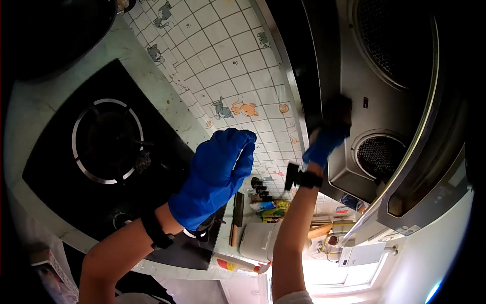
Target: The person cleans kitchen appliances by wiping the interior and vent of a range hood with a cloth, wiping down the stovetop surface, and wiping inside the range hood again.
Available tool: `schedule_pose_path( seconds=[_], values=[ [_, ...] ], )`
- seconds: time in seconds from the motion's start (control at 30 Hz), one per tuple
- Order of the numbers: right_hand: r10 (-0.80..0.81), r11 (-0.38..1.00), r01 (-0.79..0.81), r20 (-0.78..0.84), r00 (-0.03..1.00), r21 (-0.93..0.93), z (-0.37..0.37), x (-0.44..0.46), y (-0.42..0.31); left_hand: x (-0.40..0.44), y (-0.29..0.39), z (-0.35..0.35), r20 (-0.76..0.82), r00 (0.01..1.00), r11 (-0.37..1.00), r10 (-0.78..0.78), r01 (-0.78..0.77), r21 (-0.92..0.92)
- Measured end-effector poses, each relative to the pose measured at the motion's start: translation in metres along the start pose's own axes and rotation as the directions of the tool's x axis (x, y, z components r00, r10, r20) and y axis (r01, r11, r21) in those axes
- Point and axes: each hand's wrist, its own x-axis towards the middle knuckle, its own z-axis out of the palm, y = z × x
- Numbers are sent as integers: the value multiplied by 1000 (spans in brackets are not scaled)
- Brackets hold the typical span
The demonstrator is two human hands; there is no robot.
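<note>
My left hand (215, 169), in a blue glove, is held closed in front of the tiled wall, above the black gas hob (167, 182). Nothing plainly shows inside its curled fingers. Higher up on the right, my right hand (326, 142), also gloved in blue, reaches to the underside of the metal range hood (367, 119). Its fingers are closed round something dark that shadow and blur hide. A round mesh filter (380, 155) lies beside this hand. On the hob, a dark scouring ball (143, 161) rests near the ringed burner (109, 142).
A black pan (55, 35) stands at the upper left. Beyond the hob are a cleaver (236, 218), a bottle with a red and yellow label (238, 264), a pale plastic container (255, 240) and several dark-topped jars. The hood's curved edge (422, 129) juts out on the right.
</note>
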Motion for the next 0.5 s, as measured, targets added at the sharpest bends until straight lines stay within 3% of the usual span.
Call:
schedule_pose_path(
  seconds=[0.03, 0.1, 0.13, 0.23, 0.27, 0.33, 0.43, 0.47, 0.5],
  values=[
    [-3, 1000, 3, -2, 1000, 2, 13, 7, 9, 1, 2, 1, 1, 1000, 1000, 4, -4, 0],
    [-106, 893, 116, 48, 993, -435, 35, 26, 39, 2, 4, 4, -15, 1000, 999, -4, 5, 35],
    [-104, 890, 115, 48, 993, -442, 23, 28, 42, 2, 4, 4, -13, 1000, 1000, -8, 8, 30],
    [-354, 666, 480, 325, 877, -571, -31, 16, 24, 6, 3, -4, -63, 998, 998, 28, -24, 64],
    [-95, 953, 152, 219, 971, -261, -38, -1, 0, 9, 2, -10, -65, 997, 997, 34, -29, 71],
    [18, 993, -27, 80, 997, 111, -24, -13, -11, 14, 0, -15, -80, 997, 990, 22, -10, 142],
    [85, 964, -77, -21, 996, 253, 29, -19, -12, 13, 4, -6, -33, 999, 997, 21, -18, 80],
    [-45, 998, 48, 73, 996, -35, 38, -16, -15, 11, 5, -1, -12, 1000, 998, 15, -14, 68],
    [-131, 931, 189, 198, 971, -312, 42, -14, -16, 11, 10, 1, 10, 1000, 996, 22, -23, 85]
  ],
)
